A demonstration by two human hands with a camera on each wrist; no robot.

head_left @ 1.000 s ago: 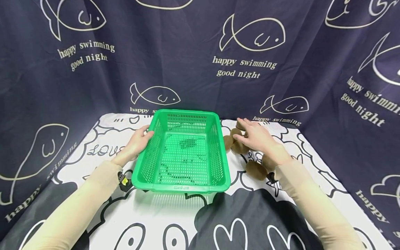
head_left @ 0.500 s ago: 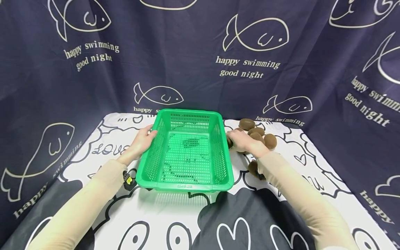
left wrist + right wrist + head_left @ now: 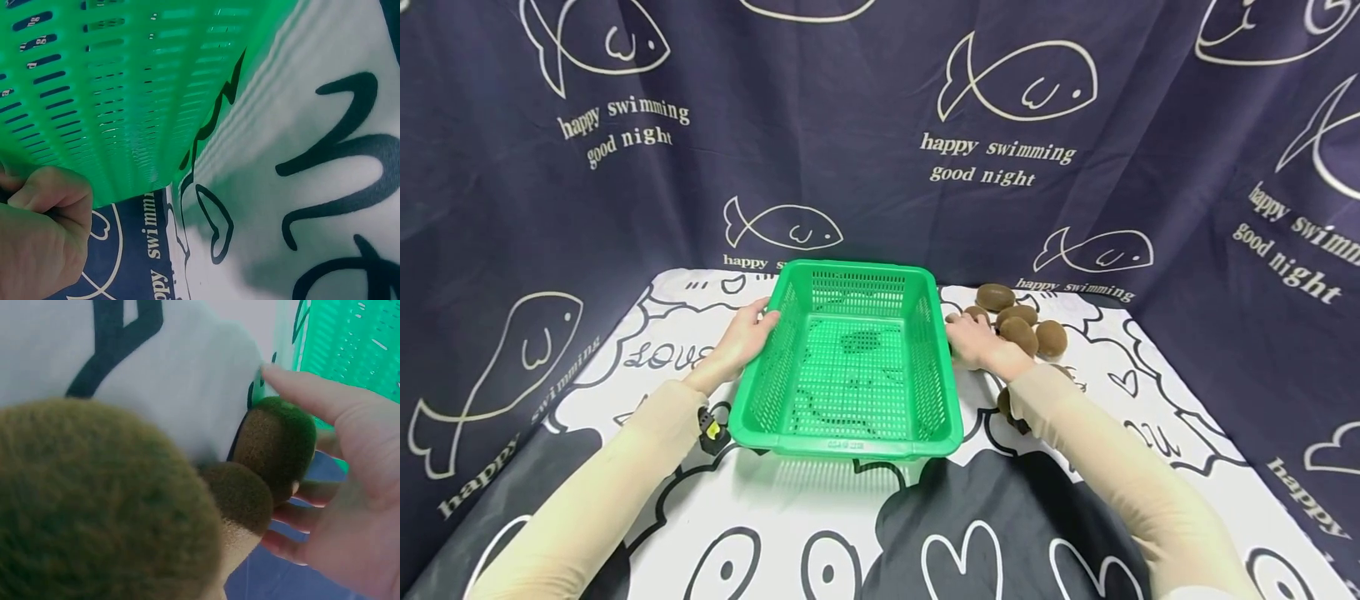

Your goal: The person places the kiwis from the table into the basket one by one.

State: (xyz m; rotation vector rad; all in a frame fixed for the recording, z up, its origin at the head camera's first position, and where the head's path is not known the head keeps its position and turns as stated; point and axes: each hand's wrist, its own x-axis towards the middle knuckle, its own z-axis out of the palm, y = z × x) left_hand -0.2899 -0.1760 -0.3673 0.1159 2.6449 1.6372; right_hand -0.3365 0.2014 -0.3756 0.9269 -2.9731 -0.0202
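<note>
A green plastic basket (image 3: 850, 447) stands in the middle of the head view, its perforated floor bare. My left hand (image 3: 747, 333) grips the basket's left rim; in the left wrist view the curled fingers of the left hand (image 3: 53, 219) show against the slotted wall. Just right of the basket, my right hand (image 3: 973, 340) reaches down among brown kiwis (image 3: 1018, 335). From the right wrist, a kiwi (image 3: 275, 444) sits between the thumb and fingers of the right hand (image 3: 350, 475), which curl round it. Another kiwi (image 3: 240, 497) touches it.
Several more kiwis lie on the right, including one at the back (image 3: 995, 297) and one partly hidden by the right sleeve (image 3: 1075, 425). A patterned white and black cloth (image 3: 790, 500) covers the table. Dark fish-print curtains (image 3: 880, 125) enclose it behind and at the sides.
My right hand has come from above the kiwi pile down and left to the kiwi beside the basket, uncovering the others. My left hand stays on the rim; the view has shifted slightly.
</note>
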